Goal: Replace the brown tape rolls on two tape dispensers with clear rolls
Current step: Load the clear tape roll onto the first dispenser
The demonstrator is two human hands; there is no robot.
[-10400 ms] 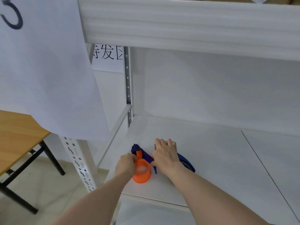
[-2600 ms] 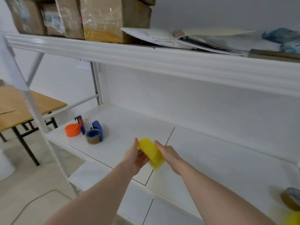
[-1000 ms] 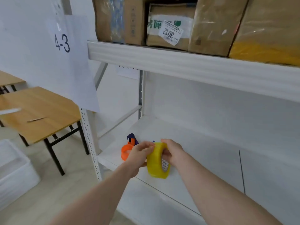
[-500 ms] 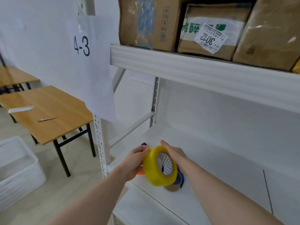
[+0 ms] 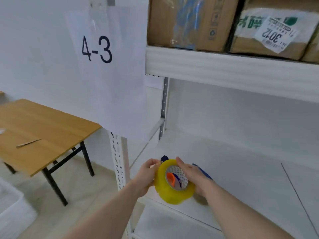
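The person holds the clear tape roll, which looks yellowish, between both hands above the front edge of the white shelf. The left hand has its grip closed on the roll's left side, and the right hand presses on its right side. Through the roll's core an orange and blue tape dispenser is partly visible on the shelf behind.

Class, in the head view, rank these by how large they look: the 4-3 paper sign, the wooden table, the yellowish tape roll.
1. wooden table and 4-3 paper sign: similar apparent size, and the table is cut off, so unranked.
2. yellowish tape roll: clearly smallest, though nearest the camera.
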